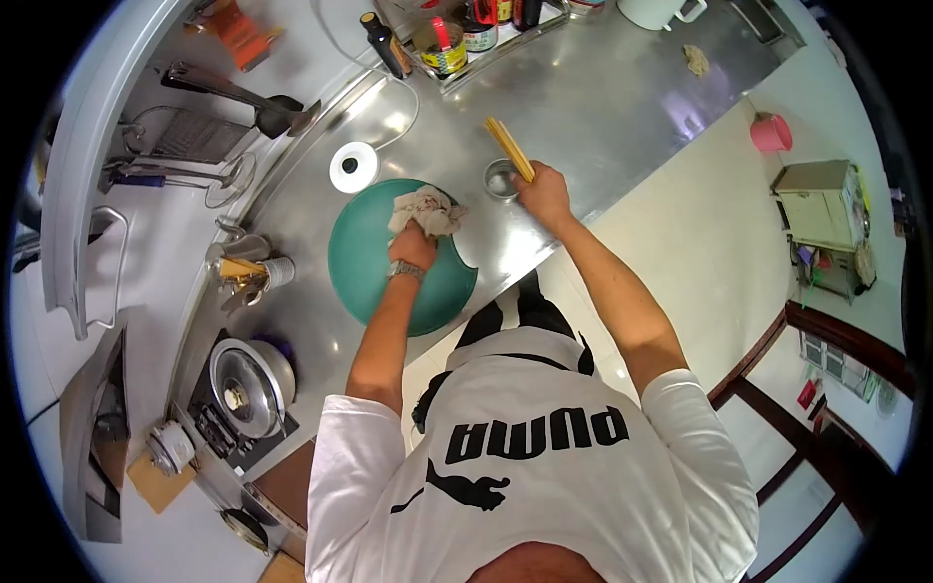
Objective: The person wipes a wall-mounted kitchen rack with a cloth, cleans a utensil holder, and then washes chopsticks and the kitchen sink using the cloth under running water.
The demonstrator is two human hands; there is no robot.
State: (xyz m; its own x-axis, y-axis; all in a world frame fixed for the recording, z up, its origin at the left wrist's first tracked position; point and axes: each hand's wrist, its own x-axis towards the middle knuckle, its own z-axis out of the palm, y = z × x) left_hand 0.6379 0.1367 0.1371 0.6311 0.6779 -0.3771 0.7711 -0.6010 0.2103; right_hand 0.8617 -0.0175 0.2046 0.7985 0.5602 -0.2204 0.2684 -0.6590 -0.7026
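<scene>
One bundle of chopsticks [509, 149] is grasped in the right hand [545, 192], fingers closed, beside one metal cup [493, 188]. The left hand [415, 249] presses one crumpled cloth [425, 207] on one round green board [364, 264], left; finger closure cannot be determined. Steel counter [583, 92] beneath; one lidded pot [280, 372] near left; pale tiled floor [680, 248] right.

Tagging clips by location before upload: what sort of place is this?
A kitchen, probably a home one. It shows in the lidded pot on the stove, the cooking utensils hanging on the wall, and the bottles and jars along the metal counter.
</scene>
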